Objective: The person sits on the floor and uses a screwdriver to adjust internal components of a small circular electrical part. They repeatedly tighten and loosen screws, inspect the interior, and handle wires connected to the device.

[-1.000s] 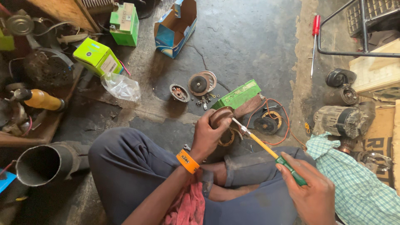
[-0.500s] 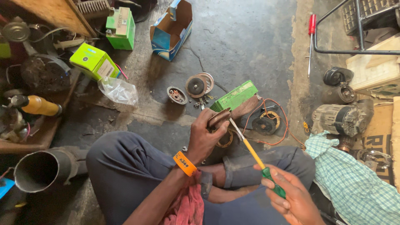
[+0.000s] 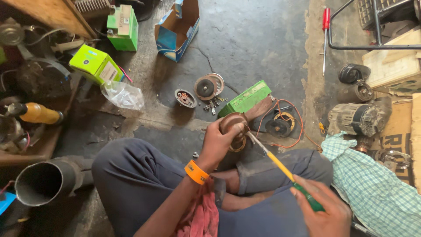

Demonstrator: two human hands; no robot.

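You sit on the cracked concrete floor (image 3: 245,39) with your legs in dark blue trousers (image 3: 131,180) folded under you; take the round brown motor part (image 3: 232,124) at your knee as the landmark. Well left of it and nearer you lies a wide grey metal pipe (image 3: 41,182), its open mouth facing you. Right of the part, a checked green cloth (image 3: 372,184) is spread on the floor, and past that stands a ribbed motor body (image 3: 357,118). Just beyond the part lies a flat green box (image 3: 245,97), touching or nearly touching it, with a dark disc wound with orange wire (image 3: 280,125) just to its right.

Your left hand (image 3: 219,142) is closed around the brown part, fingers curled over its rim, holding it up off the floor. Your right hand (image 3: 324,210) is wrapped tight around the green handle of a screwdriver (image 3: 280,164); its yellow shaft runs up and left, and the metal tip meets the part's right edge. An orange wristband (image 3: 196,171) sits on your left wrist, and a red rag (image 3: 201,217) lies in your lap below it.
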